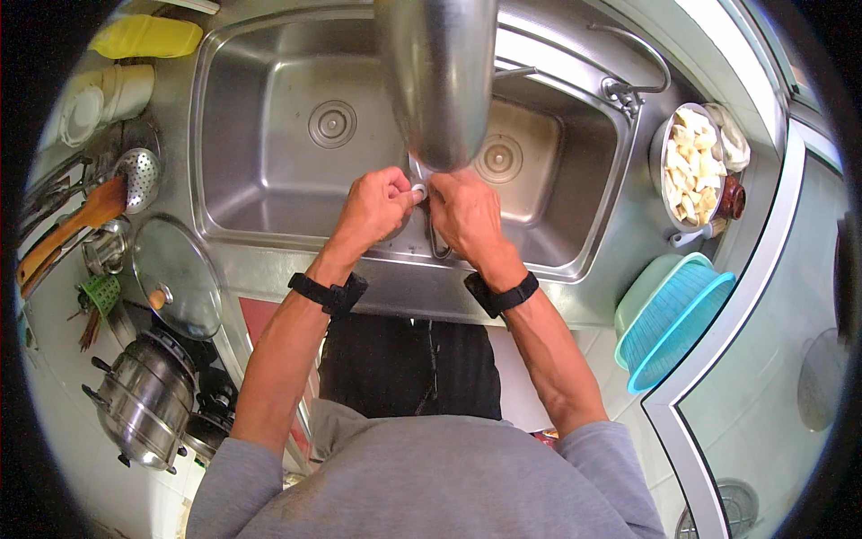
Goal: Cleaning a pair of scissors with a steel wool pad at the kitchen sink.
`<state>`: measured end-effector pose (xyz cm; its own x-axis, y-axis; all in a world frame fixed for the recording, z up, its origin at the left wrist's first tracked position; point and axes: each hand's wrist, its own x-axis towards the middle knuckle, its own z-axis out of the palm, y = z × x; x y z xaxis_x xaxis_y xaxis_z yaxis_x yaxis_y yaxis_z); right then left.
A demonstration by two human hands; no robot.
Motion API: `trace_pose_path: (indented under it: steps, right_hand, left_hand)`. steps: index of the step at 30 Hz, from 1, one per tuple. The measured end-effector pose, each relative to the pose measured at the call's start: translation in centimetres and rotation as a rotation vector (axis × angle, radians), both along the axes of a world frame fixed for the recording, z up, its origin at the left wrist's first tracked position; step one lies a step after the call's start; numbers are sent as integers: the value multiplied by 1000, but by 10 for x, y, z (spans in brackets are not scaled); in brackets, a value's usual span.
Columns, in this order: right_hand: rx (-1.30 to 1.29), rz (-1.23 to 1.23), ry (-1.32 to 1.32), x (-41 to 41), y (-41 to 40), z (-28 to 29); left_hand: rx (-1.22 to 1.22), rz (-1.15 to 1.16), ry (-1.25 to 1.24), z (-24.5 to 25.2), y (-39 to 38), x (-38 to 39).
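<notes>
My left hand (376,207) pinches a small white piece with a ring-shaped end (419,191) between thumb and fingers. Close beside it is my right hand (468,212), its fingers curled; whatever they may hold is hidden. Both hands are over the divider of a stainless steel double sink (232,141). Under the right hand a narrow metal loop (439,246) shows, too partly seen to name. A large blurred metal faucet spout (438,81) hangs close to the camera and covers part of the view above the hands.
At right stand a bowl of pale cut pieces (692,168), a brush (700,232), a blue plastic basket (680,330) and a second faucet (626,91). Leftward are a glass lid (178,269), a wooden spatula (87,215), a skimmer (140,178) and a steel steamer pot (145,404).
</notes>
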<state>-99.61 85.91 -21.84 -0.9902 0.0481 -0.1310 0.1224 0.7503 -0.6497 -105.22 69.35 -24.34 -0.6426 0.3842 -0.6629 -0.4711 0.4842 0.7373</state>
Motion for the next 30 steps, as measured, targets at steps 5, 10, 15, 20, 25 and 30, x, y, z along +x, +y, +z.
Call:
trace_pose_path:
  steps: [5,10,15,20,25,30]
  right_hand:
    - [-55,-63,53,-8,-2,-2]
    - [-37,-83,-36,-4,-1,0]
    - [42,-40,-194,6,13,-1]
    - [-175,-174,15,2,14,0]
    - [-158,-125,39,-1,-7,-5]
    - [-190,-87,21,0,-4,-8]
  left_hand:
    - [-7,-22,44,1,1,-5]
    - [-16,-40,29,2,0,-5]
    - [11,-5,-8,0,-3,-3]
    - [11,-4,-2,1,-3,-4]
    - [-26,-26,-15,3,0,-5]
    - [16,-2,-31,0,-4,-2]
